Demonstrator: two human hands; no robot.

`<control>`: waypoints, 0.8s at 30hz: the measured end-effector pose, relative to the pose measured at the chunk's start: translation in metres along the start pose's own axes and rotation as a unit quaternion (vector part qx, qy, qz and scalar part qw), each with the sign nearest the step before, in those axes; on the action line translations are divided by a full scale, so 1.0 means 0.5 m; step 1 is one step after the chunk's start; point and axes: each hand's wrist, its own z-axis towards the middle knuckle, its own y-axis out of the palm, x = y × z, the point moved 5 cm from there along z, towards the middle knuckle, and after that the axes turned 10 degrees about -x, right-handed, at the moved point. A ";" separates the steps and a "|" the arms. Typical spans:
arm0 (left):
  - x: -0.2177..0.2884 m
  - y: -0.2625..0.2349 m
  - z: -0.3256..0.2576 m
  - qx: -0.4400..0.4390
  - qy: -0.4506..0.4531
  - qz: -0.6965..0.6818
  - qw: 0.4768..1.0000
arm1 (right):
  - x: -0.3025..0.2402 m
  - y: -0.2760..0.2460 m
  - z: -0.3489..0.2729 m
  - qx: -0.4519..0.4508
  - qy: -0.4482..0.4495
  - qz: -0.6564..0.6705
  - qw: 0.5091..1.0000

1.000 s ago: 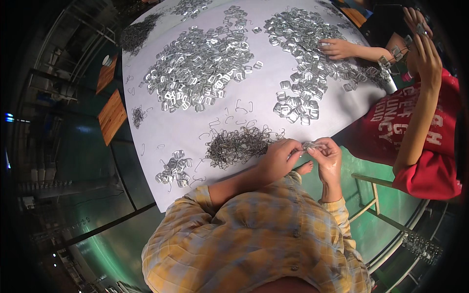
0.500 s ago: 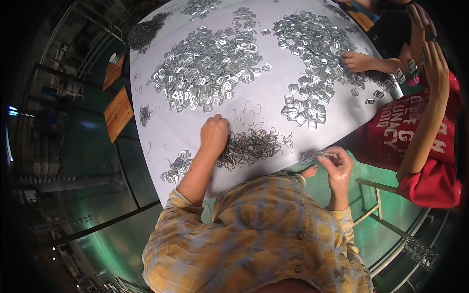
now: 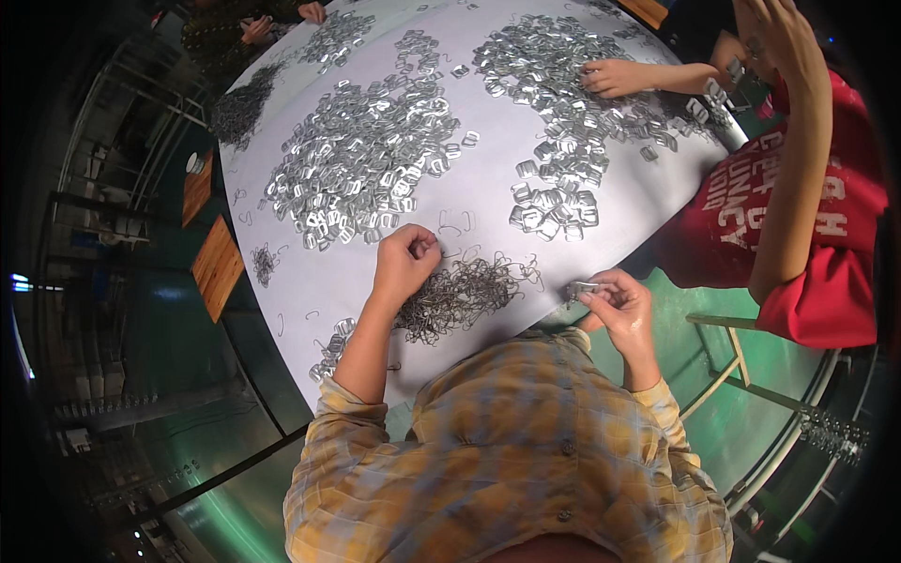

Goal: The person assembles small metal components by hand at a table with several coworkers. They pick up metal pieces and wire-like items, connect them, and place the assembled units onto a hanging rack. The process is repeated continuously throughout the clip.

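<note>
Since a second ago, our left hand [image 3: 407, 266] has moved from beside our right hand [image 3: 623, 308] to the upper-left edge of the wire hooks [image 3: 460, 298] on the worktop [image 3: 488, 197]. Its fingers are curled; we cannot tell whether they meet or grip anything. Our right hand pinches a metal buckle [image 3: 583, 289] by the near edge. Much seems left: many hooks remain, and a big buckle heap [image 3: 361, 155] lies beyond. We cannot tell what is finished.
</note>
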 end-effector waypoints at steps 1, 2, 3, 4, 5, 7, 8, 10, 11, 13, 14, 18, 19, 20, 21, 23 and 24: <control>0.025 0.023 -0.001 -0.014 0.021 -0.055 0.998 | 0.002 0.002 0.001 -0.005 0.003 0.002 1.000; 0.050 0.047 -0.003 -0.029 0.041 -0.110 0.993 | 0.004 0.003 0.003 -0.009 0.007 0.005 1.000; 0.074 0.074 -0.007 -0.046 0.059 -0.166 0.983 | 0.005 0.003 0.002 -0.015 0.005 -0.016 1.000; 0.105 0.096 -0.011 -0.057 0.107 -0.169 0.978 | 0.008 0.003 0.005 -0.023 0.004 -0.037 0.999; 0.135 0.118 -0.017 -0.060 0.130 -0.168 0.975 | 0.012 0.005 0.006 -0.031 0.004 -0.057 0.998; 0.190 0.155 -0.029 -0.062 0.178 -0.163 0.968 | 0.009 0.013 0.007 -0.021 -0.018 -0.060 0.998; 0.209 0.171 -0.033 -0.060 0.196 -0.152 0.967 | 0.004 0.016 0.007 -0.019 -0.024 -0.074 0.997; 0.233 0.188 -0.039 -0.052 0.231 -0.127 0.963 | 0.005 0.017 0.005 -0.019 -0.040 -0.096 0.994; 0.238 0.194 -0.042 -0.053 0.245 -0.115 0.961 | 0.002 0.017 0.002 -0.012 -0.041 -0.110 0.993; 0.247 0.203 -0.044 -0.055 0.272 -0.090 0.956 | -0.005 0.014 -0.002 -0.001 -0.044 -0.137 0.990; 0.250 0.205 -0.044 -0.060 0.287 -0.079 0.953 | -0.006 0.013 -0.003 0.005 -0.039 -0.128 0.991; 0.244 0.211 -0.046 -0.080 0.324 -0.065 0.940 | 0.003 0.007 -0.005 0.016 -0.042 -0.144 0.989; 0.242 0.213 -0.048 -0.085 0.327 -0.068 0.939 | 0.006 0.007 -0.005 0.014 -0.047 -0.161 0.986; 0.237 0.217 -0.051 -0.095 0.305 -0.071 0.945 | 0.006 0.007 -0.008 0.013 -0.041 -0.161 0.986; 0.233 0.220 -0.055 -0.104 0.284 -0.074 0.950 | 0.003 0.008 -0.007 0.012 -0.036 -0.161 0.986; 0.227 0.226 -0.064 -0.111 0.264 -0.088 0.954 | 0.002 0.009 -0.008 0.000 -0.036 -0.162 0.986; 0.225 0.229 -0.064 -0.111 0.267 -0.101 0.952 | 0.004 0.006 -0.008 -0.008 -0.042 -0.163 0.986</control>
